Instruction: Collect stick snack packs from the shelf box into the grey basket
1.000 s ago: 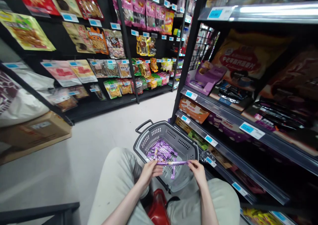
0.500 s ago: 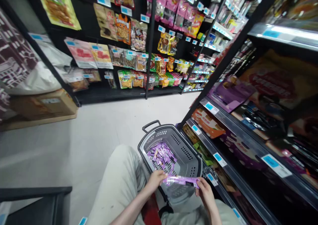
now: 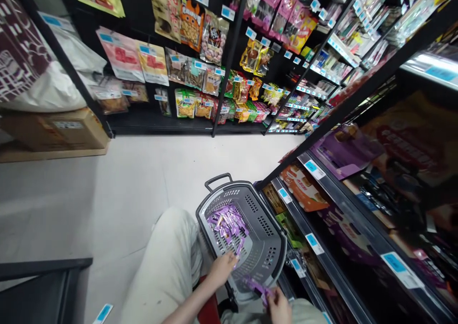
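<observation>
My right hand [image 3: 279, 307] is closed on one end of a slim purple snack packet [image 3: 258, 286]. This packet, blurred by motion, slants over the near end of a grey shopping basket [image 3: 263, 201]. Over the basket's left rim, my left hand [image 3: 222, 267] has its fingers pinched together; a sliver of purple shows under them, too small to identify. Just beyond those fingertips a single purple packet lies on the basket floor. Farther in, a heap of small purple packets [image 3: 227, 220] covers the basket's left part.
Dark shelves of boxed snacks [image 3: 304, 185] rise close on the right. Across the pale floor [image 3: 143, 181] stands a rack of hanging snack bags [image 3: 191, 26]. A cardboard box [image 3: 57, 130] sits at left, and a black frame [image 3: 39, 286] at lower left. My knee [image 3: 171, 247] is beside the basket.
Both hands held the purple packet stretched between them half a second ago. Now they are apart, the right hand lower and nearer me with the packet. The view has shifted slightly.
</observation>
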Motion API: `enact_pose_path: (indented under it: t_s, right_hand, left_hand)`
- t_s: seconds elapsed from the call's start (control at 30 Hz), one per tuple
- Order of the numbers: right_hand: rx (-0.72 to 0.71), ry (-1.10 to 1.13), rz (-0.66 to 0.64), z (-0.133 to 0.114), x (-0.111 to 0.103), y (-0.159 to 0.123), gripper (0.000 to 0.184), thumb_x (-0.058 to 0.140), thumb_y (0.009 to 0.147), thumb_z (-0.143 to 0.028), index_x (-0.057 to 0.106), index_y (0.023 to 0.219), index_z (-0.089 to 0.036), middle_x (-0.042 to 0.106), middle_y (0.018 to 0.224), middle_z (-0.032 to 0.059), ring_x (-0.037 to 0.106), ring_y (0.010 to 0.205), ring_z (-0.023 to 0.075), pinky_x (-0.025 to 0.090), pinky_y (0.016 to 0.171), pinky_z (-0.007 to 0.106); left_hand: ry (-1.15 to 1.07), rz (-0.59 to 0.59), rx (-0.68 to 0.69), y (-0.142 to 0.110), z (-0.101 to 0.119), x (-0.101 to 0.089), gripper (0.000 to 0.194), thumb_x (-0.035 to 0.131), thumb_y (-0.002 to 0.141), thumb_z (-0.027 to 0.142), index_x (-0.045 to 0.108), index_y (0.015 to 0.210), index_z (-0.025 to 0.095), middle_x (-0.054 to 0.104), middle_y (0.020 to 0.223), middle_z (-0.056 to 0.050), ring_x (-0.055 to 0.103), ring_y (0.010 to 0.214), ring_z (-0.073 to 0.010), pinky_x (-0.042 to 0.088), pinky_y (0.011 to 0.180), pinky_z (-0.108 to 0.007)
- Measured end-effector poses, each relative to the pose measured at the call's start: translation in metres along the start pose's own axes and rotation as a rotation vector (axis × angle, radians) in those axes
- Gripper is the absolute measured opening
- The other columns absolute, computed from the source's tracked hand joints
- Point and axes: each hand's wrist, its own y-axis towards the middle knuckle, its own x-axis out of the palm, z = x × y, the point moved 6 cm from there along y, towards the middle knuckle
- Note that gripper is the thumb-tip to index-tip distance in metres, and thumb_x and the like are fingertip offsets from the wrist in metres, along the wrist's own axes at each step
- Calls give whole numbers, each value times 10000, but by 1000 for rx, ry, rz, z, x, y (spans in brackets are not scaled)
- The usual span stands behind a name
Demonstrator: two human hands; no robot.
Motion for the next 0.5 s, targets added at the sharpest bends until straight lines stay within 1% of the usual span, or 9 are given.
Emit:
enact_pose_path:
  t_s: [0.07, 0.1, 0.17, 0.23, 0.3, 0.33, 0.4, 0.43, 0.5]
  right_hand:
    - [-44, -173, 63, 0, 8, 12, 106, 524, 585, -323, 480, 525, -248, 576, 452, 1, 567, 433, 203, 394, 449, 282]
    - [-64, -238, 86, -4, 12, 19, 92, 517, 592, -288, 477, 520, -247, 587, 475, 12, 583, 473, 212, 398, 474, 284]
    - [-100, -319, 102, -20, 23, 37, 89, 498, 620, -250, 481, 533, -240, 604, 515, 31, 607, 557, 223, 404, 511, 280]
    - [-98, -332, 57, -41, 37, 57, 88, 458, 671, -232, 500, 595, -222, 616, 538, 38, 616, 578, 204, 412, 520, 258]
    - [-7, -312, -25, -58, 49, 76, 120, 394, 718, -190, 512, 696, -191, 628, 566, 42, 616, 534, 166, 416, 489, 223]
    - [15, -306, -32, -68, 51, 85, 147, 368, 731, -176, 515, 733, -175, 633, 573, 47, 608, 492, 154, 410, 451, 213]
    - [24, -306, -16, -87, 49, 98, 179, 344, 738, -152, 522, 755, -152, 646, 618, 65, 593, 441, 144, 394, 403, 207]
    - [8, -313, 1, -96, 44, 103, 188, 342, 737, -144, 530, 741, -147, 649, 628, 71, 590, 436, 144, 390, 395, 208]
    - [-51, -331, 29, -117, 30, 110, 191, 361, 724, -128, 547, 686, -153, 652, 631, 66, 596, 470, 145, 399, 425, 209]
  left_hand:
    - [5, -89, 41, -5, 4, 9, 311, 347, 768, 406, 557, 734, 180, 525, 431, 1, 538, 485, -174, 328, 518, -219]
    - [24, -98, 63, -8, 6, 12, 305, 358, 762, 406, 562, 740, 181, 551, 460, -11, 550, 506, -180, 339, 528, -225]
    - [123, -80, 94, -13, 7, 13, 275, 396, 744, 389, 575, 768, 182, 617, 585, -52, 585, 609, -206, 365, 575, -245]
    - [276, -74, 115, -17, 4, 16, 267, 415, 733, 367, 581, 820, 178, 648, 735, -95, 595, 743, -237, 383, 638, -274]
    - [434, -116, 126, -20, -1, 21, 278, 416, 731, 344, 575, 879, 172, 647, 834, -119, 585, 830, -252, 393, 684, -299]
    - [498, -138, 119, -21, -5, 23, 279, 416, 730, 330, 572, 895, 168, 644, 858, -124, 582, 848, -256, 398, 695, -310]
    - [578, -180, 92, -21, -11, 27, 257, 432, 723, 292, 571, 901, 170, 639, 883, -118, 577, 872, -251, 401, 719, -317]
    - [576, -193, 70, -21, -13, 27, 235, 448, 717, 276, 579, 880, 170, 639, 877, -114, 574, 877, -255, 399, 733, -326]
    - [445, -204, 20, -23, -13, 25, 168, 500, 701, 251, 595, 820, 178, 637, 837, -93, 570, 876, -268, 392, 759, -357]
